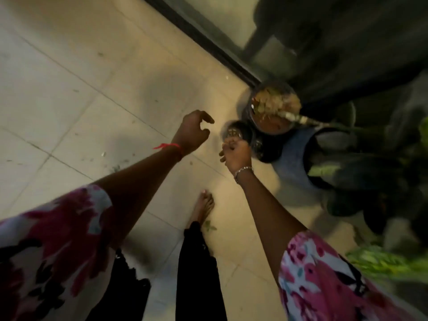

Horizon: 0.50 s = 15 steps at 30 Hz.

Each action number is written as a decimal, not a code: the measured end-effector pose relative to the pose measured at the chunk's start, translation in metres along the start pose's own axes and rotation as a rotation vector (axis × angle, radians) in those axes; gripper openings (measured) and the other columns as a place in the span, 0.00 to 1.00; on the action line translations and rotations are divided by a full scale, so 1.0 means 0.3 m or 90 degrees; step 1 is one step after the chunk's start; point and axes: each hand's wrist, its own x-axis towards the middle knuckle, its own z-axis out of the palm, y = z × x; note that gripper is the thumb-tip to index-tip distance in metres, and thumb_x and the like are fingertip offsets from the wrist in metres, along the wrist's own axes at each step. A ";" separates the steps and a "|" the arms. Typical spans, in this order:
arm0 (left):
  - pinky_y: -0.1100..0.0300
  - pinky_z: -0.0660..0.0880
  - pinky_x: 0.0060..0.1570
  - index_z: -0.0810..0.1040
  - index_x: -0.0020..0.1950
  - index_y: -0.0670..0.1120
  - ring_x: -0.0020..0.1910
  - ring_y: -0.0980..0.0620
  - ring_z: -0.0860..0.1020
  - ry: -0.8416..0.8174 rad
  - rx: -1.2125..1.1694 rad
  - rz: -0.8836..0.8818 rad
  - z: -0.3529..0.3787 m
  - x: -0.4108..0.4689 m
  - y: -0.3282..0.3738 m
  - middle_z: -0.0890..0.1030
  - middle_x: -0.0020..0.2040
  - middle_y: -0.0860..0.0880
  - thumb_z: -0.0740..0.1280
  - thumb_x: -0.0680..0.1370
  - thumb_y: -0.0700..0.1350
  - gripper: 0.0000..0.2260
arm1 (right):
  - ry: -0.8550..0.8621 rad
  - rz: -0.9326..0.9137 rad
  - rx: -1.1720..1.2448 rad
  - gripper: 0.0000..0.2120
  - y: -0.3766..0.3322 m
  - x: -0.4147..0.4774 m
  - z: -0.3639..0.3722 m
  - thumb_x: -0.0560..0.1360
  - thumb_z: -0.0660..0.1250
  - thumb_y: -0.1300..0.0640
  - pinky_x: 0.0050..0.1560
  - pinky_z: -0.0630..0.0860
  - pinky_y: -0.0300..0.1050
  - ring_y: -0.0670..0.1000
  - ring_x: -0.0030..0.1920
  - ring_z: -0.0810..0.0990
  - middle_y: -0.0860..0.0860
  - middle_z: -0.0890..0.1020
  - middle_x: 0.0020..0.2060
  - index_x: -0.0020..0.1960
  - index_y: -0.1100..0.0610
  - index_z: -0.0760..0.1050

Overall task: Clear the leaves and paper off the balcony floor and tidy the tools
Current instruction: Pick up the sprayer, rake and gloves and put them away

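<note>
The view is blurred. My right hand (pixel 235 155) is curled, its fingertips pinching what look like small leaf bits (pixel 228 141) just above a small black pot (pixel 240 133). My left hand (pixel 194 133) hovers to the left of that pot with loosely curled fingers and holds nothing. Behind the small pot stands a bigger dark pot (pixel 275 110) filled with dry leaves and scraps. Loose litter lies on the beige tiles: a green leaf (pixel 209 226) beside my bare foot, a pale scrap (pixel 103 154), and green crumbs (pixel 116 168).
A dark sliding-door track (pixel 203 40) runs diagonally along the floor's far edge. On the right stand a grey planter (pixel 294 163) with large dark leaves and more green foliage (pixel 382 262). My foot (pixel 203 205) is planted on the tiles between my arms.
</note>
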 end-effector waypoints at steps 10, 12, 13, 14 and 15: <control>0.63 0.68 0.48 0.74 0.64 0.39 0.62 0.46 0.72 -0.144 0.068 -0.075 0.368 0.065 -0.076 0.73 0.64 0.43 0.66 0.77 0.39 0.15 | 0.110 0.191 0.212 0.05 0.357 0.115 -0.112 0.77 0.60 0.65 0.23 0.72 0.38 0.51 0.29 0.74 0.55 0.76 0.34 0.49 0.61 0.75; 0.60 0.69 0.50 0.73 0.65 0.40 0.62 0.45 0.72 -0.161 0.070 -0.106 0.401 0.090 -0.105 0.73 0.64 0.42 0.66 0.77 0.41 0.16 | 0.124 0.228 0.263 0.08 0.409 0.151 -0.103 0.77 0.61 0.63 0.27 0.76 0.44 0.53 0.32 0.76 0.58 0.77 0.40 0.54 0.65 0.75; 0.59 0.70 0.51 0.72 0.65 0.40 0.62 0.44 0.73 -0.166 0.060 -0.125 0.414 0.103 -0.118 0.73 0.64 0.42 0.67 0.77 0.42 0.17 | 0.128 0.252 0.294 0.10 0.430 0.166 -0.099 0.78 0.61 0.63 0.30 0.77 0.47 0.55 0.35 0.77 0.59 0.76 0.42 0.57 0.66 0.75; 0.59 0.70 0.53 0.71 0.66 0.40 0.62 0.44 0.73 -0.172 0.047 -0.145 0.431 0.119 -0.131 0.73 0.64 0.41 0.67 0.77 0.43 0.19 | 0.129 0.278 0.332 0.12 0.453 0.182 -0.093 0.78 0.61 0.62 0.33 0.78 0.50 0.57 0.38 0.77 0.59 0.76 0.43 0.58 0.68 0.74; 0.58 0.70 0.56 0.70 0.67 0.40 0.63 0.44 0.72 -0.174 0.029 -0.172 0.442 0.134 -0.141 0.72 0.65 0.41 0.67 0.77 0.45 0.20 | 0.124 0.300 0.366 0.13 0.468 0.196 -0.087 0.79 0.61 0.62 0.36 0.78 0.53 0.58 0.41 0.78 0.59 0.76 0.41 0.59 0.69 0.73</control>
